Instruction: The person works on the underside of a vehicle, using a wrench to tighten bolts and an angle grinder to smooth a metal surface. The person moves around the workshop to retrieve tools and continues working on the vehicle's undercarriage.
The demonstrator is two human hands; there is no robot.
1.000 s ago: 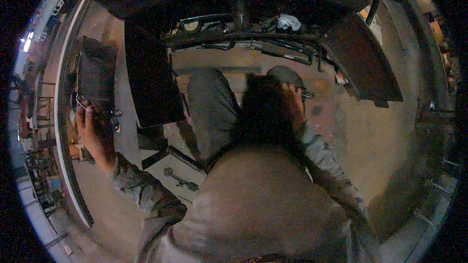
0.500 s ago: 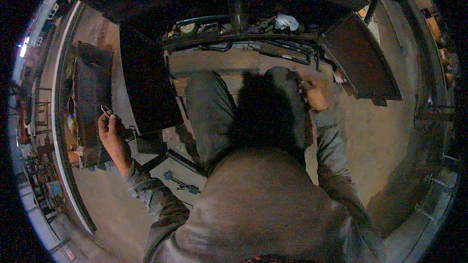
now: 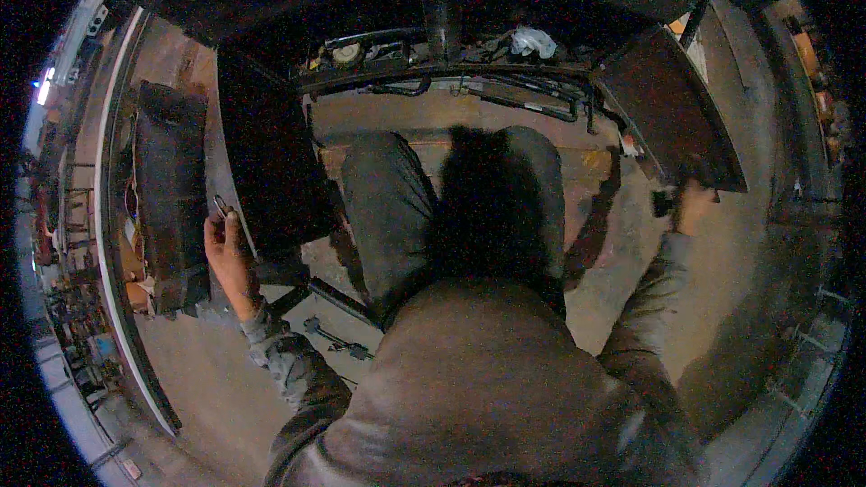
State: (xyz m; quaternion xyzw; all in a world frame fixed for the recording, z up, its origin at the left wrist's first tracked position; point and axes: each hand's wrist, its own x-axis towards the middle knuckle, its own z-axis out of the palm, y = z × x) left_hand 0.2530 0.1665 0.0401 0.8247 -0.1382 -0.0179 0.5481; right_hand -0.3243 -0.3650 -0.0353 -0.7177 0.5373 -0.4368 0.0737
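Observation:
My left hand (image 3: 230,257) holds a small looped metal object (image 3: 220,206) between thumb and fingertips, beside a long dark padded piece (image 3: 167,171) and an upright dark panel (image 3: 266,149). My right hand (image 3: 693,207) is blurred, out to the right at the lower edge of a dark angled panel (image 3: 672,108). A small black item (image 3: 663,203) shows at its fingers; I cannot tell whether they grip it. My knees (image 3: 379,198) are bent in the middle, with dark shadow between them.
A shelf ahead holds tubes, tools and a crumpled pale bag (image 3: 532,41), with black bars (image 3: 514,90) below it. A pale rail (image 3: 117,144) runs along the left. A metal tool (image 3: 338,338) lies on the floor (image 3: 189,361) behind my left knee. Racks of parts line both sides.
My left hand has shifted right and slightly down, still holding the metal object. My right hand has swung from beside my right knee outward to the right, to the angled panel.

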